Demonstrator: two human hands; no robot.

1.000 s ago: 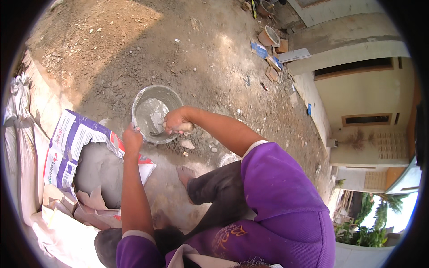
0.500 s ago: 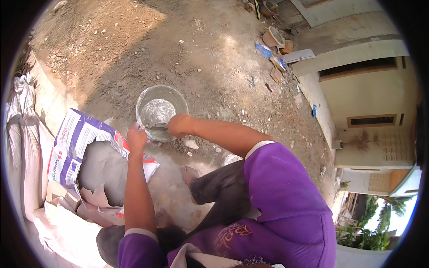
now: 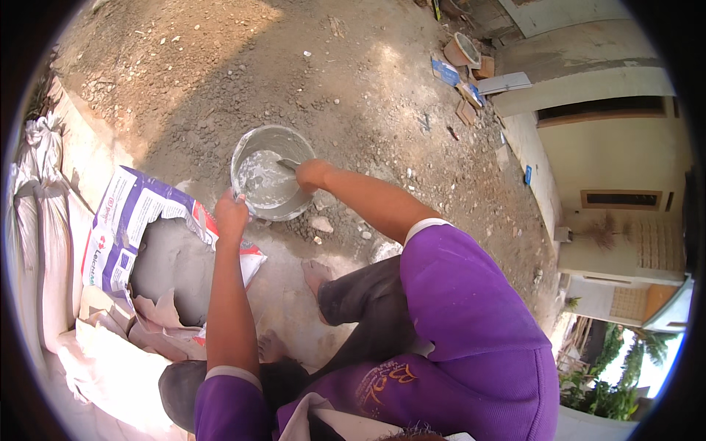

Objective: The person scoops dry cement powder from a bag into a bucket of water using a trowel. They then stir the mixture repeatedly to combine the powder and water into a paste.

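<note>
A round grey bucket [image 3: 257, 138] stands on the ground ahead of me, with wet grey mix [image 3: 263, 176] in it and pale smears on its inner wall. My left hand [image 3: 233, 211] is closed on its near-left rim. At the right side of the bucket, my right hand [image 3: 315, 175] is closed round a trowel, whose handle is hidden in the fist. The trowel's blade [image 3: 287, 163] points left over the mix. Left of my left forearm lies a torn-open paper sack [image 3: 121, 228], showing grey powder [image 3: 169, 264].
Pale sacks [image 3: 51, 242] stand along the left edge. My bare foot [image 3: 318, 278] rests on dusty concrete near the bucket. Gravelly soil [image 3: 353, 95] stretches beyond. At the far right lie a bowl-like tub [image 3: 462, 50] and cardboard scraps [image 3: 445, 72], beside a house wall [image 3: 603, 162].
My right hand and the trowel have moved from the bucket's near side to its right side, and the blade now points across the mix. My left hand keeps its grip on the rim.
</note>
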